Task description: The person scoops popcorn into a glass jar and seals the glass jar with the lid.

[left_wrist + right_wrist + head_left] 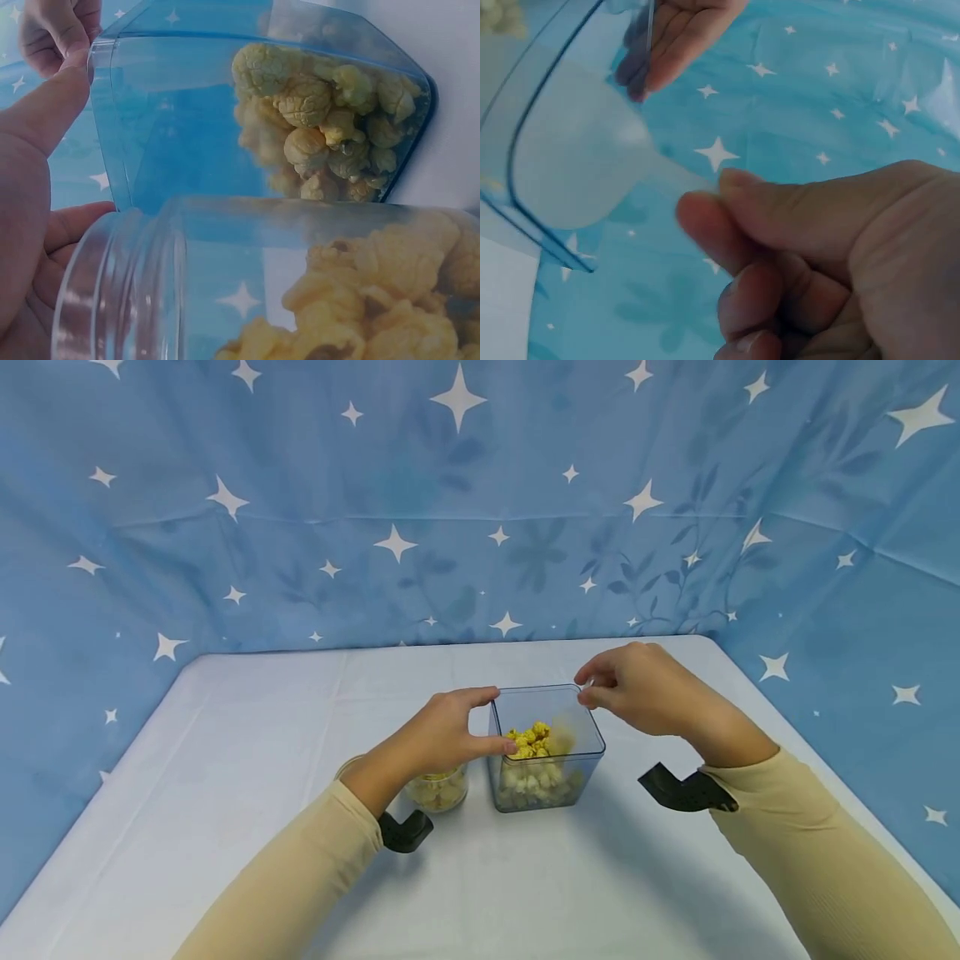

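A clear, blue-tinted square box (537, 783) stands on the table, partly filled with yellow popcorn (531, 741). My left hand (442, 735) holds it by the rim on the left side, thumb at the near edge and fingers at the far corner. With thumb and forefinger, my right hand (633, 689) pinches the thin handle of a translucent whitish spoon (585, 150) above the back right corner. The spoon's bowl reaches down into the box. Below my left wrist stands a clear round jar (437, 792) of popcorn, partly hidden by the hand.
A white cloth covers the table (225, 777). Blue curtains (375, 510) with white stars hang behind it and at both sides. Black wrist mounts (686, 789) stick out below both sleeves, the left one close to the jar.
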A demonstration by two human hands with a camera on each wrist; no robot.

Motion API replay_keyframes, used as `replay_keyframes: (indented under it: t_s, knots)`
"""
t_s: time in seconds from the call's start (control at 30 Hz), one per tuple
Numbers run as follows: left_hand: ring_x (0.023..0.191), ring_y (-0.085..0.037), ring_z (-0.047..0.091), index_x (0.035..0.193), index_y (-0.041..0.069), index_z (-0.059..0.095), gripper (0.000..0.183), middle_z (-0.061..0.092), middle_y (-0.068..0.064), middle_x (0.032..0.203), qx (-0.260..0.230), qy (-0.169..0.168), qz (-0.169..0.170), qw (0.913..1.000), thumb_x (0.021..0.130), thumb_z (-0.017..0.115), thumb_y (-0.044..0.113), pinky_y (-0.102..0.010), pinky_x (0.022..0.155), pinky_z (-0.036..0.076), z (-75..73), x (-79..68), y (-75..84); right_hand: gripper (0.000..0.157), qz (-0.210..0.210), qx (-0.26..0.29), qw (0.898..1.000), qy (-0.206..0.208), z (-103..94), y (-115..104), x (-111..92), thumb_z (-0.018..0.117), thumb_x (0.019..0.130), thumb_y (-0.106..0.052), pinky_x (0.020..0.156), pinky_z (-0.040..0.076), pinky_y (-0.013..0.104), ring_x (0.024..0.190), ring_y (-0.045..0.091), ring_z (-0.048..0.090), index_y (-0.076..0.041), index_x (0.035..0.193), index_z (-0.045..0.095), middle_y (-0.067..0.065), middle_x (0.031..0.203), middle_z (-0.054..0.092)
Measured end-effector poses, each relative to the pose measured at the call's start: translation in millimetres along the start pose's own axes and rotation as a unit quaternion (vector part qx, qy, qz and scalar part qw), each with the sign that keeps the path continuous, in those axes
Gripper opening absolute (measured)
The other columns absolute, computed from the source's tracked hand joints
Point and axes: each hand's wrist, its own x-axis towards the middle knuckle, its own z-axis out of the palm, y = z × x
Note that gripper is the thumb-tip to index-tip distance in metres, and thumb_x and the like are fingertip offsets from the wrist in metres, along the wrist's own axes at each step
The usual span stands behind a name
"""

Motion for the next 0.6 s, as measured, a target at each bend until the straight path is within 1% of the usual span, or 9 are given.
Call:
replay_keyframes:
  t_s: [0.17, 0.27, 0.33, 0.43, 0.53, 0.6]
  knots:
    - [0.140, -0.025, 0.042, 0.153, 0.008, 0.042, 0.084, 0.045, -0.008, 0.152, -0.001, 0.002, 0.001, 1.0000, 0.087, 0.077, 0.047, -0.045, 0.111, 0.037, 1.1, -0.4, 0.6, 0.025, 0.021, 0.028, 0.999, 0.005, 1.9, 10.5, -0.7, 0.068, 0.096, -0.016, 0.073, 0.051, 0.041, 0.081, 0.017, 0.064, -0.001, 0.116, 0.072, -0.003, 0.087, 0.073]
    - [0.139, -0.025, 0.042, 0.153, 0.008, 0.042, 0.084, 0.046, -0.007, 0.152, -0.002, 0.004, 0.001, 1.0000, 0.087, 0.077, 0.047, -0.045, 0.111, 0.037, 1.9, -0.3, 0.0, 0.025, 0.036, 0.052, 0.998, -0.004, 5.9, 17.5, -1.1, 0.068, 0.097, -0.018, 0.077, 0.052, 0.043, 0.085, 0.018, 0.064, -0.002, 0.116, 0.072, -0.002, 0.087, 0.072]
    - [0.139, -0.025, 0.042, 0.153, 0.009, 0.042, 0.084, 0.046, -0.007, 0.152, -0.003, 0.002, 0.001, 1.0000, 0.087, 0.077, 0.047, -0.045, 0.111, 0.037, 2.9, 0.2, -0.6, 0.026, 0.043, 0.067, 0.997, -0.010, 10.8, 22.6, -1.6, 0.068, 0.097, -0.019, 0.078, 0.052, 0.041, 0.085, 0.018, 0.064, -0.002, 0.116, 0.072, -0.003, 0.085, 0.071]
    - [0.140, -0.024, 0.042, 0.153, 0.010, 0.041, 0.085, 0.046, -0.007, 0.152, -0.003, -0.002, -0.001, 1.0000, 0.087, 0.076, 0.049, -0.045, 0.111, 0.037, 3.5, 1.0, -0.6, 0.026, 0.046, 0.086, 0.995, -0.012, 18.4, 28.4, -3.0, 0.068, 0.097, -0.019, 0.075, 0.050, 0.038, 0.082, 0.018, 0.063, -0.001, 0.115, 0.072, -0.003, 0.081, 0.070]
    - [0.140, -0.024, 0.042, 0.153, 0.010, 0.042, 0.086, 0.046, -0.007, 0.152, 0.000, -0.001, -0.002, 1.0000, 0.086, 0.076, 0.051, -0.045, 0.111, 0.038, 2.6, 1.7, -0.2, 0.024, 0.045, 0.097, 0.994, -0.003, 22.7, 30.0, -4.0, 0.066, 0.097, -0.017, 0.073, 0.048, 0.037, 0.080, 0.017, 0.063, -0.001, 0.113, 0.073, -0.004, 0.079, 0.070]
    - [0.139, -0.024, 0.043, 0.153, 0.010, 0.042, 0.086, 0.046, -0.006, 0.152, 0.002, 0.001, -0.003, 1.0000, 0.086, 0.076, 0.051, -0.044, 0.110, 0.038, 1.6, 1.8, 0.1, 0.024, 0.050, 0.105, 0.993, -0.006, 26.7, 28.9, -4.2, 0.066, 0.096, -0.018, 0.074, 0.048, 0.037, 0.080, 0.016, 0.063, -0.001, 0.112, 0.073, -0.004, 0.080, 0.071]
